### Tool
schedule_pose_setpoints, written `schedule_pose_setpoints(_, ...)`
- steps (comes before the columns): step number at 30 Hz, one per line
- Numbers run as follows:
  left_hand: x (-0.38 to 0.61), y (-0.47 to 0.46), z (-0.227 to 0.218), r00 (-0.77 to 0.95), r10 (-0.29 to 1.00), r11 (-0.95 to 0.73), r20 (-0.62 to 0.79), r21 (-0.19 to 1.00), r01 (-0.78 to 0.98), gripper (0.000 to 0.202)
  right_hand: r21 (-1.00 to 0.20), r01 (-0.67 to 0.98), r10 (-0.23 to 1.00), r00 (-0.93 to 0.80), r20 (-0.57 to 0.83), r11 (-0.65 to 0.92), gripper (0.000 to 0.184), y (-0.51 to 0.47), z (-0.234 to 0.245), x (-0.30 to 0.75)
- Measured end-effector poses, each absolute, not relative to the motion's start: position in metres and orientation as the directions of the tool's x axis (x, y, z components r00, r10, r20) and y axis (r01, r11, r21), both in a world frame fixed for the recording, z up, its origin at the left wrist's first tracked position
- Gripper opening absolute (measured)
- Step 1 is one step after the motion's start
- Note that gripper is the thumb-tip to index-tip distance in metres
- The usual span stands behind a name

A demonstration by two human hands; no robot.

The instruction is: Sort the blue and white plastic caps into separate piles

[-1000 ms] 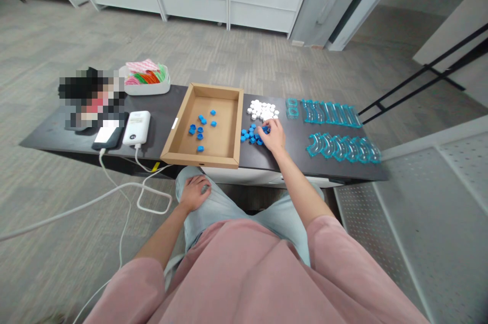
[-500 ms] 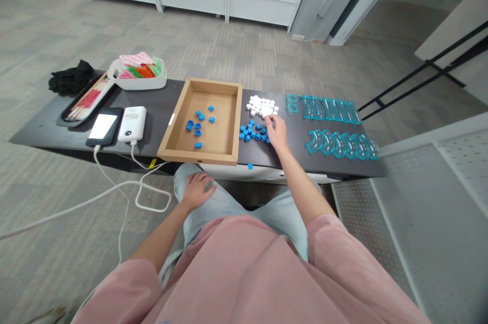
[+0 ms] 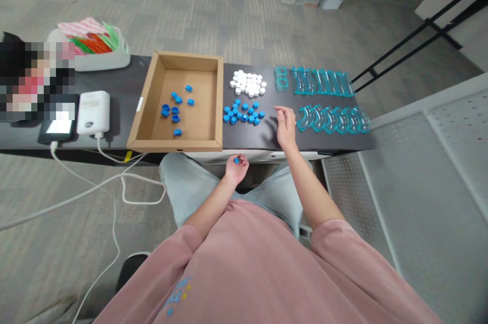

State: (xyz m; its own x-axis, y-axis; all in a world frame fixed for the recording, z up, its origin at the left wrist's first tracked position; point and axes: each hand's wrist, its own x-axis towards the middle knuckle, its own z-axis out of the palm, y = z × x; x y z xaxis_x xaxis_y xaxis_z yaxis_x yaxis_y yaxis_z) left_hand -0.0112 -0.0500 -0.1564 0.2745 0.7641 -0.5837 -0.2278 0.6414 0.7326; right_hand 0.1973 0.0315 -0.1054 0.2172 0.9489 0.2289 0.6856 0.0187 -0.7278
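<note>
My left hand (image 3: 236,168) is just below the table's front edge, fingers curled around a small blue hex piece (image 3: 237,160). My right hand (image 3: 285,126) rests on the dark table (image 3: 251,138) with fingers loosely spread, holding nothing, right of a pile of blue hex pieces (image 3: 243,112). Behind that pile lies a cluster of white hex pieces (image 3: 248,83). A cardboard tray (image 3: 149,110) to the left holds several blue pieces (image 3: 175,110).
Two rows of clear teal curved parts (image 3: 331,119) lie right of my right hand. A white power bank (image 3: 93,112) and a phone (image 3: 58,127) with cables sit at the left, a white bin of coloured packets (image 3: 95,49) behind them. A perforated metal platform (image 3: 427,202) stands at the right.
A blue piece fell to the table's front edge. My left hand left my knee, moved right and closed on a blue piece. My right hand drew back from the pile, and the view tilted down.
</note>
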Motion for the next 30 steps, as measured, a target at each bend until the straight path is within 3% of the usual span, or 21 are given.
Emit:
schedule_pose_setpoints(4,-0.011,-0.064,-0.148,0.360,0.730,0.668,-0.581,0.718,-0.195,0.032,-0.724,0.689,0.962,0.172,0.211,0.035,0.036,0.032,-0.100,0.193)
schedule_pose_setpoints(8,-0.029,-0.093,-0.104,0.507,0.644,0.701,-0.573,0.708,-0.090,0.027,-0.715,0.696,0.969,0.129,0.211,0.063,0.037,0.030,-0.102,0.192)
schedule_pose_setpoints(10,-0.050,-0.094,-0.067,0.554,0.679,0.597,-0.482,0.801,-0.035,0.021,-0.709,0.701,0.971,0.106,0.213,0.079,0.037,0.030,-0.104,0.192)
schedule_pose_setpoints(12,-0.076,-0.080,-0.028,0.397,0.867,0.277,-0.301,0.954,0.117,0.024,-0.696,0.710,0.973,0.073,0.218,0.103,0.038,0.030,-0.105,0.190)
schedule_pose_setpoints(13,-0.090,-0.068,-0.012,0.261,0.947,0.115,-0.189,0.955,0.274,0.025,-0.685,0.719,0.974,0.054,0.222,0.116,0.038,0.030,-0.106,0.189)
schedule_pose_setpoints(15,-0.116,-0.041,0.011,0.094,0.995,-0.092,0.046,0.811,0.577,0.025,-0.654,0.741,0.973,0.005,0.232,0.152,0.043,0.030,-0.107,0.187)
schedule_pose_setpoints(18,-0.142,-0.016,0.017,0.018,0.976,-0.151,0.217,0.615,0.774,0.029,-0.610,0.761,0.966,-0.084,0.245,0.222,0.058,0.032,-0.108,0.181)
schedule_pose_setpoints(21,-0.149,-0.034,0.004,-0.144,0.941,-0.085,0.306,0.628,0.774,0.023,-0.580,0.768,0.957,-0.148,0.250,0.270,0.073,0.041,-0.109,0.171)
schedule_pose_setpoints(23,-0.144,-0.063,-0.012,-0.154,0.945,-0.081,0.289,0.662,0.745,0.015,-0.559,0.777,0.953,-0.179,0.246,0.291,0.075,0.051,-0.109,0.161)
schedule_pose_setpoints(25,-0.137,-0.091,-0.031,0.101,0.988,-0.151,0.114,0.676,0.721,0.018,-0.529,0.791,0.949,-0.216,0.230,0.308,0.067,0.061,-0.109,0.149)
schedule_pose_setpoints(27,-0.133,-0.108,-0.053,0.336,0.939,-0.207,-0.070,0.665,0.718,0.025,-0.484,0.817,0.948,-0.242,0.206,0.314,0.055,0.069,-0.108,0.140)
schedule_pose_setpoints(30,-0.140,-0.109,-0.082,0.476,0.842,-0.223,-0.254,0.640,0.736,0.031,-0.413,0.858,0.951,-0.251,0.180,0.304,0.042,0.073,-0.106,0.134)
